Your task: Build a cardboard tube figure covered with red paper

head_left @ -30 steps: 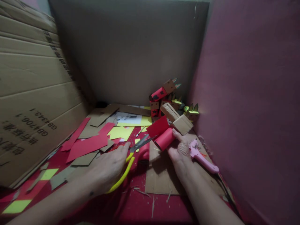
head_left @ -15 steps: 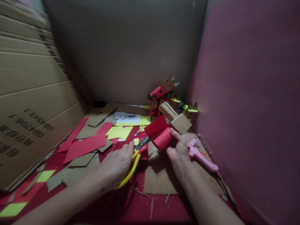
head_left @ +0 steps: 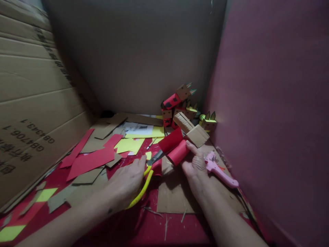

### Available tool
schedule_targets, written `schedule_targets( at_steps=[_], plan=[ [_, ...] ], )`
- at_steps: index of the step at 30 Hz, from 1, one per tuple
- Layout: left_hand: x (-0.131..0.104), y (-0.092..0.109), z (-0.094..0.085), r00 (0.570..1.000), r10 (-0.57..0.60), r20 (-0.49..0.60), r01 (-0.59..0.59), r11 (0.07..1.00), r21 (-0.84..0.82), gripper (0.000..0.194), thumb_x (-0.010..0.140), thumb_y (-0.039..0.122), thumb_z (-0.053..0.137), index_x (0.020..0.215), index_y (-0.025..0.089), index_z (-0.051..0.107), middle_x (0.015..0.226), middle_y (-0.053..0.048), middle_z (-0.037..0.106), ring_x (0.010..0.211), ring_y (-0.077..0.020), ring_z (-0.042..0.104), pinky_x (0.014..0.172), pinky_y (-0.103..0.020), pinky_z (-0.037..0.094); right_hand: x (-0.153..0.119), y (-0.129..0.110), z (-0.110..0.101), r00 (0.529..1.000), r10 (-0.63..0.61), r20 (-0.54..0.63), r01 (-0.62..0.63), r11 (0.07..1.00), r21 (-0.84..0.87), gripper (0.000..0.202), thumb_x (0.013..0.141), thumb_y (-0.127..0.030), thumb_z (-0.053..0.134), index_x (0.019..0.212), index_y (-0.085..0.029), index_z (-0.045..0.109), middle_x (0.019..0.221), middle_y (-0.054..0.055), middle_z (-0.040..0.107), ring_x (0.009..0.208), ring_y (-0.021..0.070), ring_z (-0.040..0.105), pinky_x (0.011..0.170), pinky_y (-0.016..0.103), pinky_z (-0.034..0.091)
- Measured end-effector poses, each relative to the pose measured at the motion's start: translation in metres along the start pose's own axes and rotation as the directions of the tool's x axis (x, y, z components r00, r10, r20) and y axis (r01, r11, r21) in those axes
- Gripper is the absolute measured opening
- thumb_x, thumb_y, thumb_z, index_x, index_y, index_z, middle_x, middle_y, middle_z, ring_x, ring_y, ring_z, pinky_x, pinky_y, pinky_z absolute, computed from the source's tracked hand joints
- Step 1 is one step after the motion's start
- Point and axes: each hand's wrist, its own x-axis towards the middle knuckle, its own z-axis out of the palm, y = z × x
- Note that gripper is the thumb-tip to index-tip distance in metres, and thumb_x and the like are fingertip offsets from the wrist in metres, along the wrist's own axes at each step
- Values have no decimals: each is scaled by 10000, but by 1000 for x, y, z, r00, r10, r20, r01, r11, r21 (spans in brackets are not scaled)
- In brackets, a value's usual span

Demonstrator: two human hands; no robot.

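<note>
**Scissors at the red roll: risks**

Scissors (head_left: 147, 171), yellow-handled, sit in the left hand (head_left: 125, 183), fingers closed around the loops; blades point right and slightly up, tips just beside the red roll (head_left: 179, 152). Whether the blades are parted or together is too blurred to tell. Right hand (head_left: 197, 166) grips the roll from below, thumb on top, holding it just above the cardboard sheet (head_left: 174, 195). A cardboard box piece (head_left: 197, 135) touches the roll's far end. Pink glue gun (head_left: 218, 169) lies touching the right wrist.

Judged risks:
- Blade tips are near the right thumb; a slip of the roll could nick it.
- Roll is soft paper; a hard squeeze could crush it.
- Glue gun beside the wrist could get knocked, and its nozzle may be hot.
- Loose red scraps (head_left: 89, 159) and yellow scraps (head_left: 130, 144) could snag under the left forearm.
</note>
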Motion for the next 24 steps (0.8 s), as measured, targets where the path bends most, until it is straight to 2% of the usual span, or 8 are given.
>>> schedule_targets(
  at_steps=[7,11,16,24],
  plan=[
    [1,-2,1,999,30,-12,-30,999,18,748,809,338,432,1460,75,173,1312,-243,509,1057,-357,588,778,-411,459,1,-1,-3,1000,28,11,-28,1000,-3,258,521,-32,714,721,-180,646,632,-33,706,680,168,668,870,374,534],
    [-4,5,-10,1000,15,1,-15,1000,-12,681,803,304,459,1423,110,255,1184,-192,603,975,-329,616,756,-391,456,-1,-4,-3,998,49,29,-48,999,-17,221,561,-57,718,731,-180,649,625,-31,702,702,175,671,885,390,526],
    [-14,9,-24,998,66,11,-66,996,-57,658,832,280,438,1424,68,247,1259,-227,562,1067,-365,580,807,-426,464,-3,-7,-3,998,23,61,-23,1000,2,283,596,-30,676,826,-195,667,699,-48,730,709,141,674,867,317,532],
    [-11,5,-8,998,48,-45,-50,997,-51,663,837,300,426,1440,77,262,1297,-235,538,1078,-369,588,818,-456,492,1,-10,-10,989,-5,150,8,1000,-20,314,611,-46,687,878,-213,685,781,-48,752,779,137,685,907,317,516]
  ],
)
